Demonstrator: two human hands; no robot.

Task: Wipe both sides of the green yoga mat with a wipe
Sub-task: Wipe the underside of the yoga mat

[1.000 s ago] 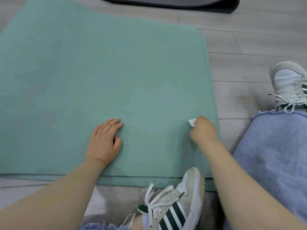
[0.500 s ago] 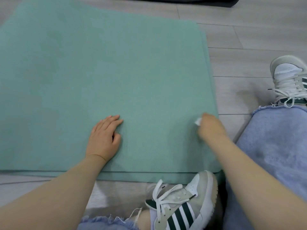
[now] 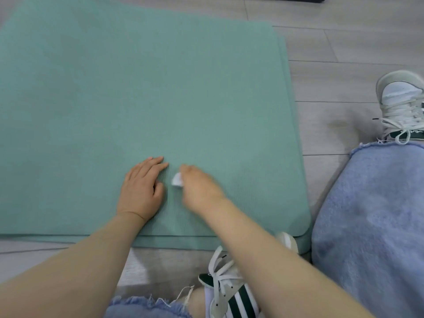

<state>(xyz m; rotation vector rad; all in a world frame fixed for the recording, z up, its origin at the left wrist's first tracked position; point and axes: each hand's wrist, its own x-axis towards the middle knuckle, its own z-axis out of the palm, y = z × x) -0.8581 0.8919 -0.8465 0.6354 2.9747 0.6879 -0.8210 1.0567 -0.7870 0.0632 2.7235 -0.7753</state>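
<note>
— Green foam, that flat yoga mat (image 3: pixel 142 95), spread doubled over on the grey plank floor (image 3: pixel 332 88); you can see a second layer along its near and right edges
— And the hands?
— Left hand (image 3: pixel 141 191) lies flat on the near part of the mat, fingers straight and together. Right hand (image 3: pixel 199 189) sits just right of it, blurred, fingers curled round a small white wipe (image 3: pixel 177 180) held against the mat
— Feet?
— White striped sneakers (image 3: pixel 229 292) at the mat's near edge
</note>
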